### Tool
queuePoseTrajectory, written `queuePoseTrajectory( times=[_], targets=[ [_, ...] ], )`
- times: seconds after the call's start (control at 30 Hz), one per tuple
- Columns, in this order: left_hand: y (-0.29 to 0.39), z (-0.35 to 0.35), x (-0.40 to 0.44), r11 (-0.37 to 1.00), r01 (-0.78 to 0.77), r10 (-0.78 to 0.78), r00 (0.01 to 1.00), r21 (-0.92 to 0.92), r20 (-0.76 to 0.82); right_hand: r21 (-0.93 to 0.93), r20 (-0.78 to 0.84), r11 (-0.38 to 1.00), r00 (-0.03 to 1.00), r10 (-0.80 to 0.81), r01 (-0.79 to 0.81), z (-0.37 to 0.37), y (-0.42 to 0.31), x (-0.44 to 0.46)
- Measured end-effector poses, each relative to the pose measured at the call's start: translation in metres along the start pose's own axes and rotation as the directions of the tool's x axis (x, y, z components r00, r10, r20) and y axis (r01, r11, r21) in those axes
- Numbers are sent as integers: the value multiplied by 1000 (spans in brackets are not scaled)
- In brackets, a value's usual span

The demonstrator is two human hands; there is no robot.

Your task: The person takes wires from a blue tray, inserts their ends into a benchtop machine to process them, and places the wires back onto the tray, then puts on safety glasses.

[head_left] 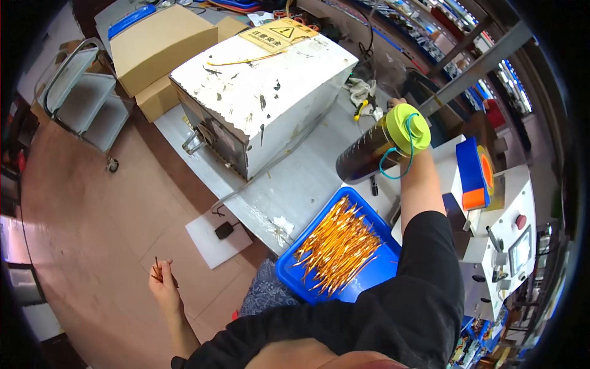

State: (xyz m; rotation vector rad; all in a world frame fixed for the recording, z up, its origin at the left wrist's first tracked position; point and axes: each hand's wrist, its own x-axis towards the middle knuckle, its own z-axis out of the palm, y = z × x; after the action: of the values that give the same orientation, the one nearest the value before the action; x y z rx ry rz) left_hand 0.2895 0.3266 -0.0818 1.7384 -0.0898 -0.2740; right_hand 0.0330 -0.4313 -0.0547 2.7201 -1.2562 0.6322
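Note:
My left hand hangs over the floor at the lower left, fingers closed around a few thin dark-brown strands. My right hand reaches across the bench behind a large bottle with a lime-green lid and dark contents. Only a bit of that hand shows past the lid, so its grip is hidden. Just in front of my body, a blue tray holds many thin orange-brown strands with whitish parts, lying roughly side by side.
A white metal box with a yellow warning sign stands on the grey bench. Yellow-handled pliers lie behind the bottle. At right is a white machine with tape rolls. A cart and cardboard box are at left.

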Motion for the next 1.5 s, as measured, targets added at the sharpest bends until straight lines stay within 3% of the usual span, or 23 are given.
queuePoseTrajectory(
  times=[0.13,0.23,0.3,0.4,0.43,0.47,0.53,0.63,0.67,0.77,0.8,0.9,1.0,1.03,1.07,1.1,1.17,1.27,1.33,1.4,1.5],
  targets=[
    [2,-3,-4,1000,-1,1,1000,16,10,108,-115,969,966,232,-220,-7,-12,-20],
    [2,-8,-7,999,-49,49,999,-7,24,257,-257,852,818,515,-456,-25,-30,-23],
    [5,-14,-10,989,6,2,998,-149,56,358,-338,753,675,656,-552,-43,-47,-25],
    [11,-30,-18,976,86,-52,984,-199,172,379,-357,691,592,723,-616,-78,-75,-41],
    [12,-37,-20,978,110,-70,974,-179,217,411,-432,752,617,658,-515,-88,-82,-51],
    [1,-39,-19,994,21,2,979,-109,206,397,-456,772,624,635,-496,-95,-85,-56],
    [1,-43,-30,997,-75,80,965,-31,251,397,-421,767,642,640,-504,-132,-123,-77],
    [1,-47,-52,994,-93,107,927,-56,359,399,-359,765,681,638,-506,-148,-134,-95],
    [-1,-49,-59,993,-92,112,912,-69,394,338,-359,791,707,609,-510,-155,-140,-104],
    [2,-57,-80,990,100,-29,835,-99,549,293,-345,808,732,588,-511,-182,-165,-129],
    [-2,-56,-88,988,101,-17,815,-113,579,265,-310,809,748,587,-524,-191,-171,-138],
    [-16,-41,-104,978,127,10,766,-166,643,370,-505,868,713,487,-331,-181,-146,-146],
    [-15,-22,-129,989,42,74,693,-142,717,390,-499,881,743,447,-268,-232,-175,-197],
    [-2,-15,-142,989,56,66,659,-136,749,494,-354,832,815,459,-255,-270,-198,-223],
    [-1,-5,-146,992,-71,124,606,-101,786,563,-319,809,859,400,-168,-298,-206,-247],
    [8,7,-153,988,-120,147,540,-98,828,766,-229,629,860,457,-130,-322,-212,-268],
    [33,40,-167,950,-292,222,391,-108,893,920,-60,385,944,325,-74,-359,-175,-308],
    [66,111,-193,792,-531,440,157,-300,884,931,-136,364,936,325,9,-444,-131,-409],
    [89,156,-221,748,-588,388,8,-309,922,894,-275,446,839,470,43,-492,-145,-476],
    [97,196,-261,762,-561,294,-142,-322,945,906,-292,420,803,519,58,-526,-127,-544],
    [85,251,-328,680,-640,231,-275,-357,933,881,-340,471,747,571,41,-552,-96,-633]
  ],
)
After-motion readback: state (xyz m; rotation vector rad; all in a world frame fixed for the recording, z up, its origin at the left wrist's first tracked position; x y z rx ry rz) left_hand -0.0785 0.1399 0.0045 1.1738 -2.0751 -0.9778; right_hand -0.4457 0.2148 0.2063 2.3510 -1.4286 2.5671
